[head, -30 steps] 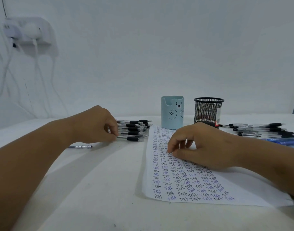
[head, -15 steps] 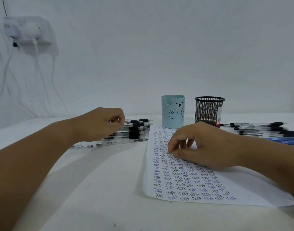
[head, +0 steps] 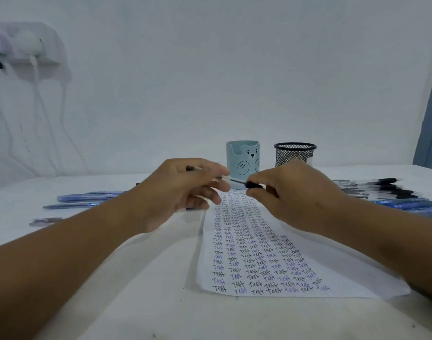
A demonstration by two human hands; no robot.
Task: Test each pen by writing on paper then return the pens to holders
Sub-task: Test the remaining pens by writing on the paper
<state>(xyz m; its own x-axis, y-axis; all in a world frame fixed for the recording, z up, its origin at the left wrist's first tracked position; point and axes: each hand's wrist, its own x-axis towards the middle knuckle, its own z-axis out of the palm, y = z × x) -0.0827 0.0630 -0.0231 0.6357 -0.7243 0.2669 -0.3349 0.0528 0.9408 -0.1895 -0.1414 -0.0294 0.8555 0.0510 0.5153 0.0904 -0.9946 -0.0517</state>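
Above the far end of the paper (head: 259,253), both hands meet on one pen (head: 237,182), held roughly level and off the surface (head: 112,278). The left hand (head: 183,192) has its fingers curled round the clear barrel, the dark tip end poking out past the knuckles on the left. The right hand (head: 291,195) pinches the black cap end between thumb and forefinger, so each hand is grasping an end of the same pen (motion blur softens the left fingers, so the exact finger placement is hard to read).

Behind the hands stand the two holders, side by side and apart from each other: the pale blue bear holder (head: 243,157) on the left and the black mesh holder (head: 295,154) on the right, its lower part hidden by the right hand. I cannot tell whether either has pens inside.

The paper lies flat, running from just before the holders back toward the person, and it is packed with rows of the word "Test" in black and blue ink. The right forearm crosses over its right edge.

Off to the left lie blue pens (head: 87,197) on the surface, with a small blurred object (head: 47,220) nearer the edge. Off to the right sits a pile of black-capped pens (head: 377,186), and blue ones (head: 411,204) just in front of it.
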